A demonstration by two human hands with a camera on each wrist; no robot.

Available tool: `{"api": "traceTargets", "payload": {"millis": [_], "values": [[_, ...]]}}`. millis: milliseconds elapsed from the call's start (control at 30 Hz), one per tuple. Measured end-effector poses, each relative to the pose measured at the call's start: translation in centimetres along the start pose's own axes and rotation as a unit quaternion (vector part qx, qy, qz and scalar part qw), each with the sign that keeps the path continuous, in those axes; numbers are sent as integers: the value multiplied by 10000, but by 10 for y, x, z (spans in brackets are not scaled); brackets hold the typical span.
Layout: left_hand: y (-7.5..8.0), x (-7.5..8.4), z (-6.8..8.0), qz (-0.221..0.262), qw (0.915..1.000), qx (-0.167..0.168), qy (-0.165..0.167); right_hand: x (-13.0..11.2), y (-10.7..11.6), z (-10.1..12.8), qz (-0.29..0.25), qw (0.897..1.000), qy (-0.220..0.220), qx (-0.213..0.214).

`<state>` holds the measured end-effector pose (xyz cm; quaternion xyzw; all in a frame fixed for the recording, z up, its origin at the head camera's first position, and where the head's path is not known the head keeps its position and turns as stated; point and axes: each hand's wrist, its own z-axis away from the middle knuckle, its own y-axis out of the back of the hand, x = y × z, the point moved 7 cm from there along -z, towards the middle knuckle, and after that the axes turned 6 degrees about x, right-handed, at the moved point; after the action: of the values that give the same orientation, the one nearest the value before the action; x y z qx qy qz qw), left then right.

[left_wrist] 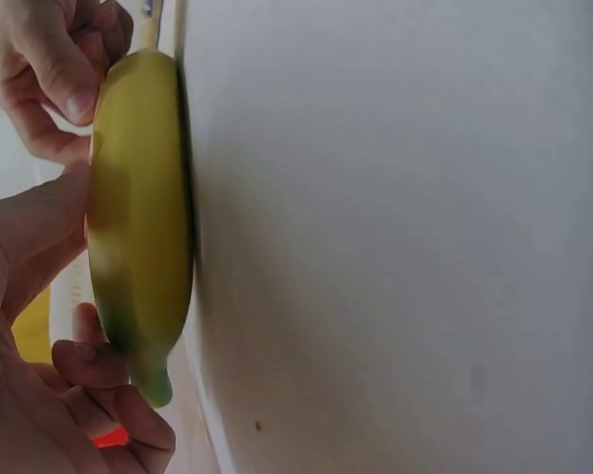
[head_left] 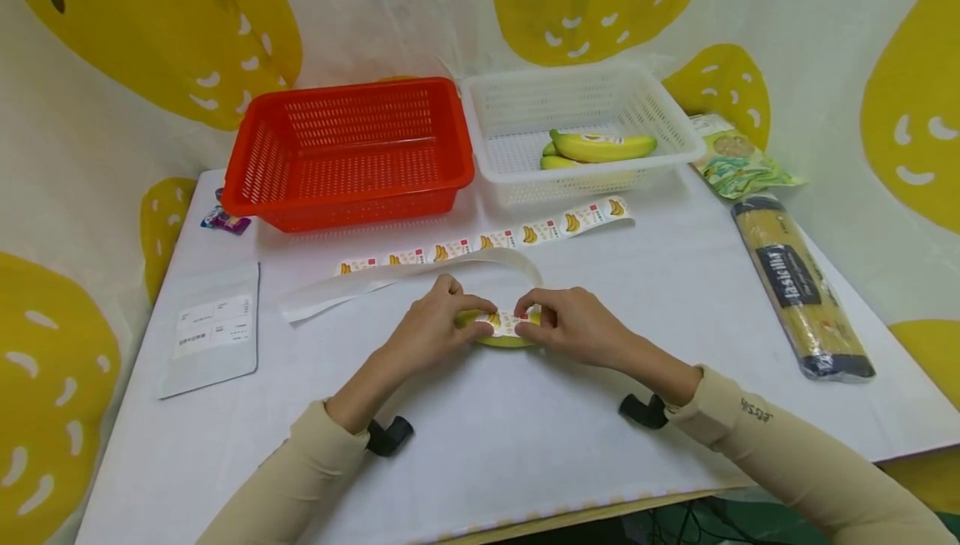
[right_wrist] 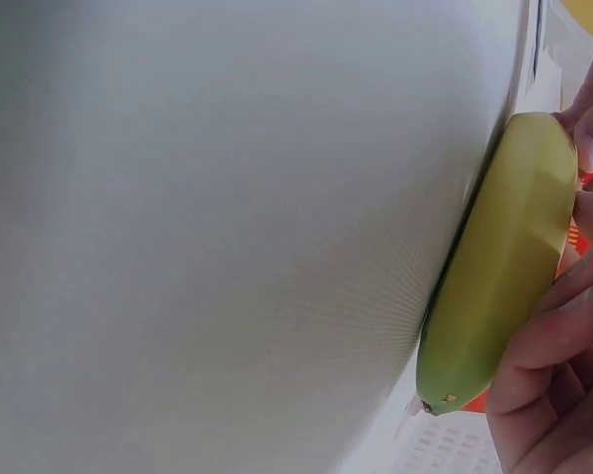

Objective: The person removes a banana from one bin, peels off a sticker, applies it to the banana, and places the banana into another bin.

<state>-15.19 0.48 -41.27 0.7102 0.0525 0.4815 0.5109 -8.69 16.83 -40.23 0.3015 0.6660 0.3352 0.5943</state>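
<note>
A yellow banana (head_left: 504,342) with a greenish stem end lies on the white tabletop, crosswise before the person. On its upper side sits a white sticker (head_left: 504,325) with a banana picture. My left hand (head_left: 433,317) holds the sticker's left end with thumb and index finger, its other fingers curled by the stem (left_wrist: 154,383). At the right end of the sticker, my right hand (head_left: 579,326) holds it the same way, thumb and index fingertip against the banana. Both wrist views show the banana's bare near side; the sticker is hidden there.
Behind the hands runs a strip of banana stickers (head_left: 486,241) with a curling backing (head_left: 352,284). A red basket (head_left: 348,213) and a white basket (head_left: 517,188) holding several bananas (head_left: 603,147) stand farther back. A pouch (head_left: 213,332) lies left, a pasta pack (head_left: 802,287) right.
</note>
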Motion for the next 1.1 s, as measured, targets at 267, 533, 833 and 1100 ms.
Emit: {"api": "traceTargets", "payload": {"millis": [267,533,833,1100], "values": [[0,-6,-1,326,9992,111,198,2,3,2,17,10000,29,8],[1,-3,-2,-44,9998,85,178,3,4,3,-96,9999,96,-48],[5,-3,2,-327,9994,19,138,24,55,-21,-950,9935,-548,-301],[3,3,5,-788,9968,90,-81,133,196,-41,-946,9447,-2355,2076]]}}
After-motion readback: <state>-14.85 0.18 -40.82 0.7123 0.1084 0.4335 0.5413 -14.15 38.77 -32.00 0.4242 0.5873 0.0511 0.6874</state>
